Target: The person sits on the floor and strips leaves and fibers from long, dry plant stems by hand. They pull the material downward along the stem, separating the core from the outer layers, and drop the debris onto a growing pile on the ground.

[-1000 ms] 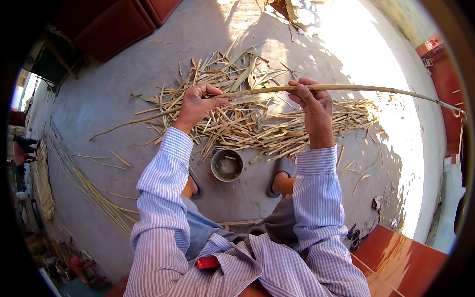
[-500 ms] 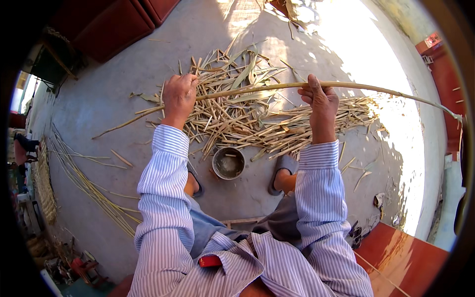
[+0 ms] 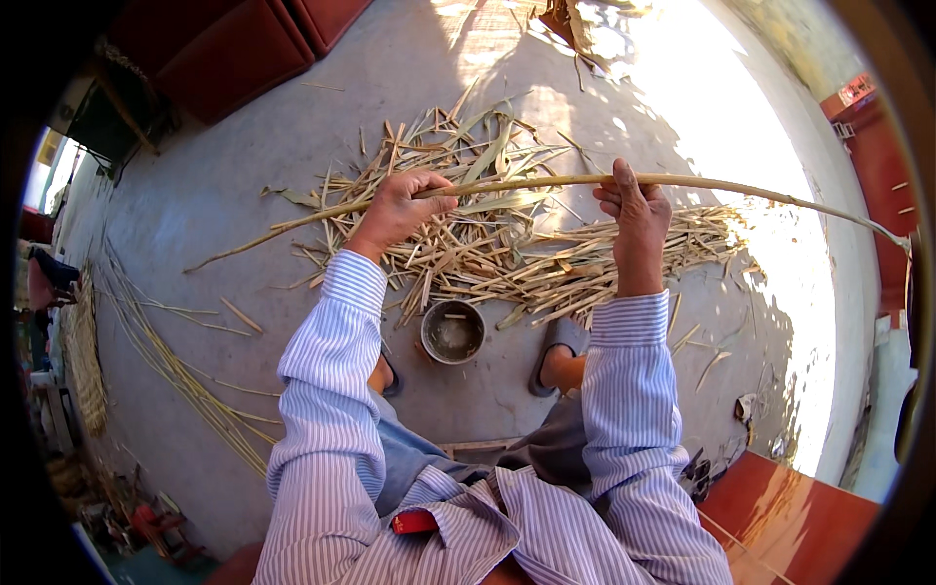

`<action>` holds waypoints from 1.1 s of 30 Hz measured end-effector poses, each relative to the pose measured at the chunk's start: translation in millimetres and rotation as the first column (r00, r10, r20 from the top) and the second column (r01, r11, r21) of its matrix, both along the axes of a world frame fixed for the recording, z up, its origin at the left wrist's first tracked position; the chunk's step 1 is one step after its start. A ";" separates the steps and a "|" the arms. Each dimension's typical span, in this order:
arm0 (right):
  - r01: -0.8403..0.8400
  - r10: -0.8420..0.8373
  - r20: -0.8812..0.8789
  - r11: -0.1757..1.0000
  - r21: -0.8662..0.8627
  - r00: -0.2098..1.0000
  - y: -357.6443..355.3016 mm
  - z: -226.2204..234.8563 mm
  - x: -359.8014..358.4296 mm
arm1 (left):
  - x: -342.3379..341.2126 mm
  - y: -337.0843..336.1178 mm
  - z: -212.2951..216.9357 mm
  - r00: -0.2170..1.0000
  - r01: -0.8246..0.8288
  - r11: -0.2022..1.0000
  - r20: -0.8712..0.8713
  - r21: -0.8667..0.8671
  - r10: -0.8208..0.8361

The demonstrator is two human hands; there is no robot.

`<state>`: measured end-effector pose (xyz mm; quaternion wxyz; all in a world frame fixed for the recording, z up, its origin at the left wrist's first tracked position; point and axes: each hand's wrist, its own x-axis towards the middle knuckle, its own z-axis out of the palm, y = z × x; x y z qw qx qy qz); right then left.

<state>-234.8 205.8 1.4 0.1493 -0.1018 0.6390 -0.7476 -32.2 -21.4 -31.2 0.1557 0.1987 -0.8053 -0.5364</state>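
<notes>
"Grey floor (image 3: 292, 136), sunlit on the right — where's the long stalk (image 3: 546, 182)?"

"Held crosswise above the heap of dry strips (image 3: 458, 249). The left hand (image 3: 400, 210) and right hand (image 3: 639, 214) both pinch it, thumbs against fingers."

"What could go wrong?"

"It might crack if the hands bend it too sharply — or its thin right end could snag, swung sideways."

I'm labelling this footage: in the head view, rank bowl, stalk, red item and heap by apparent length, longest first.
1. Stalk
2. Heap
3. Bowl
4. Red item, its visible part, despite seeming nearer the camera
</notes>
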 end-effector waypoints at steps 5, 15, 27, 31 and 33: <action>-0.011 0.011 0.008 1.000 0.018 1.000 4.0 -2.8 -1.5 | -3.1 -4.9 -15.2 0.974 -0.124 0.944 -0.144 0.307 0.174; 0.030 -0.033 0.039 0.996 0.083 0.999 12.8 -1.7 -11.0 | 18.6 -31.1 -12.0 0.933 -0.314 0.352 -0.218 -0.882 0.287; -0.015 0.016 0.010 0.994 -0.105 1.000 18.2 -2.8 -29.2 | 45.3 -32.1 5.0 0.940 0.060 0.552 0.234 -0.832 0.249; -0.164 0.174 0.047 0.973 -0.165 0.984 9.1 -6.5 -8.8 | 23.8 -3.1 6.6 0.999 -0.030 0.732 0.005 -0.681 0.045; -0.294 0.311 0.061 0.935 -0.199 0.948 -3.4 -6.2 16.7 | -6.7 32.5 23.7 0.991 -0.024 0.783 -0.118 -0.622 -0.064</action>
